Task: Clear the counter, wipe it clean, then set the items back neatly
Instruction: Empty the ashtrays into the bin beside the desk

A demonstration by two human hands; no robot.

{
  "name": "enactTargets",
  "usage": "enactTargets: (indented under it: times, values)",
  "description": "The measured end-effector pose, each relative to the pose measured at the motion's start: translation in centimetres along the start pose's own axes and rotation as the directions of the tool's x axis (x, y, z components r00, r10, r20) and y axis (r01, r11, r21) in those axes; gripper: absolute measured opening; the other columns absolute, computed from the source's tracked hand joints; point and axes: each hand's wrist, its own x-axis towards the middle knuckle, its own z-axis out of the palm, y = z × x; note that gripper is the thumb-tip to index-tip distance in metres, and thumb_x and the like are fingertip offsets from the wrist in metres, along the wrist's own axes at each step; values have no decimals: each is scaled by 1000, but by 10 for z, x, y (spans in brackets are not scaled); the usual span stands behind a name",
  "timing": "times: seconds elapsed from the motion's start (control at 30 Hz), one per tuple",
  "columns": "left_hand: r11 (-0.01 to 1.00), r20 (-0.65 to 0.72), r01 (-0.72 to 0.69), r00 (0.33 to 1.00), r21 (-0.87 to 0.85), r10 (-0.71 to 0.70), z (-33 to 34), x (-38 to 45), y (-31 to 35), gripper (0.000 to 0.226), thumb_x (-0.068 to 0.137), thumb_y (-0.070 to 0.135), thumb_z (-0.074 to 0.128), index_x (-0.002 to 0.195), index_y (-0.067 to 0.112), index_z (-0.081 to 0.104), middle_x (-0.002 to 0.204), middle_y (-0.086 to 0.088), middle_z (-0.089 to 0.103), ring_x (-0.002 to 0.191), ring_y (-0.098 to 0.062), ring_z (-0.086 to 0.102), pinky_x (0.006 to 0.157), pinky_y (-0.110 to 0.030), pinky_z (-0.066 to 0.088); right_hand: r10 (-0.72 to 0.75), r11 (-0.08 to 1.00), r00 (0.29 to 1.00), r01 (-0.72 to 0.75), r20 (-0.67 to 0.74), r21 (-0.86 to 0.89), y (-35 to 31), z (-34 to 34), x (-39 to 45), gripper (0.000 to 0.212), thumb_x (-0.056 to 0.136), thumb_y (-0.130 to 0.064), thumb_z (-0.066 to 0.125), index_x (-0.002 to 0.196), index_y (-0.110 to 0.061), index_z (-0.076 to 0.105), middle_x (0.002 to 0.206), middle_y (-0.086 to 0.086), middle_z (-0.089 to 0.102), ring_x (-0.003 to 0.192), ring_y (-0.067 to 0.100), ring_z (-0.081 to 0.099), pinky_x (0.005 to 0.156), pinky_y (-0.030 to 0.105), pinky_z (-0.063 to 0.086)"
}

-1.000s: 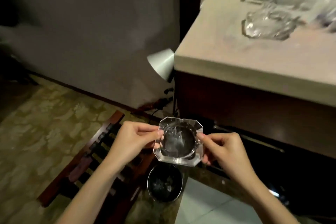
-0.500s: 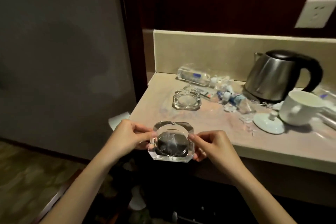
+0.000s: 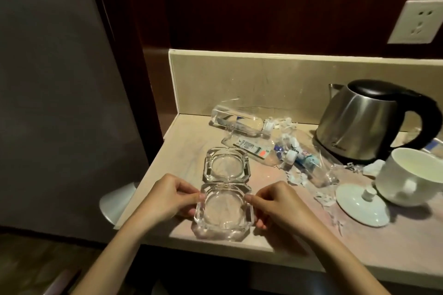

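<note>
Near ashtray [image 3: 224,211] bowl-up on counter [image 3: 299,242] | left hand [image 3: 165,196] and right hand [image 3: 275,201] pinch its sides | touching far ashtray [image 3: 226,167] | kettle [image 3: 364,122] logo unreadable

Likely hotel room: kettle [image 3: 364,120], cup [image 3: 412,176], ashtrays [image 3: 226,166]
</note>
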Motion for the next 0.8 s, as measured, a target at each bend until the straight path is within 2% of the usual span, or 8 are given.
enactTargets:
  times: [0.17, 0.27, 0.37, 0.53, 0.57, 0.63, 0.7, 0.8]
  values:
    - [979, -29, -54, 998, 199, 61, -5, 9, 4, 8, 76, 11, 79, 78, 4, 76, 71, -20, 71, 67, -34, 69, 66, -38, 57, 25, 997, 994, -16, 107, -79, 3, -8, 13, 43, 92, -28, 62, 74, 11, 65, 65, 20, 69, 53, 22, 66, 52, 25, 52]
    - [897, -37, -116, 989, 426, 145, -4, 9, 8, 6, 77, 23, 79, 77, 17, 77, 67, 0, 73, 61, -10, 69, 57, -19, 51, 39, 982, 992, -17, 116, -186, -5, -17, 21, 44, 91, -36, 60, 77, 5, 68, 65, 14, 71, 55, 19, 69, 53, 22, 52]
    - [819, -51, -127, 981, 560, 187, -4, 10, 11, 8, 76, 33, 78, 75, 25, 77, 65, 11, 70, 62, 2, 64, 52, -9, 41, -7, 970, 998, -7, -56, -243, -11, -25, 45, 43, 92, -40, 57, 86, 1, 67, 67, 14, 71, 57, 25, 70, 55, 32, 58]
    - [784, -95, -116, 971, 609, 217, -2, 9, 13, 8, 75, 33, 78, 73, 26, 75, 59, 14, 67, 61, 5, 61, 51, -8, 38, -16, 926, 997, -12, -70, -377, -10, -19, 94, 49, 92, -41, 58, 84, 6, 68, 71, 17, 72, 68, 28, 70, 90, 42, 50]
    - [784, -111, -113, 968, 611, 225, -2, 8, 12, 7, 75, 31, 77, 72, 25, 75, 59, 13, 67, 59, 4, 61, 52, -9, 39, 8, 919, 998, -31, -62, -393, -11, -19, 101, 43, 90, -37, 60, 84, 5, 70, 74, 17, 72, 69, 27, 70, 90, 42, 52]
    - [771, -149, -94, 959, 629, 239, -5, 6, 9, 6, 74, 28, 75, 69, 25, 73, 58, 10, 67, 58, 1, 61, 56, -14, 45, 64, 912, 998, -69, -26, -404, -13, -21, 112, 32, 89, -27, 61, 89, 3, 72, 78, 17, 73, 65, 22, 68, 74, 36, 59]
    - [761, -190, -71, 950, 645, 250, -10, 6, 7, 7, 73, 27, 73, 66, 26, 72, 58, 10, 67, 59, -3, 62, 61, -24, 50, 96, 925, 995, -82, 21, -372, -16, -22, 118, 30, 90, -19, 57, 94, 8, 70, 78, 19, 72, 54, 16, 64, 50, 24, 54]
    - [760, -251, -57, 926, 647, 283, -21, 4, 5, 14, 74, 27, 72, 60, 26, 70, 60, 11, 67, 64, -4, 63, 63, -29, 50, 86, 970, 994, -69, 64, -232, -24, -19, 126, 29, 93, -9, 52, 97, 17, 64, 74, 23, 70, 43, 13, 59, 39, 18, 44]
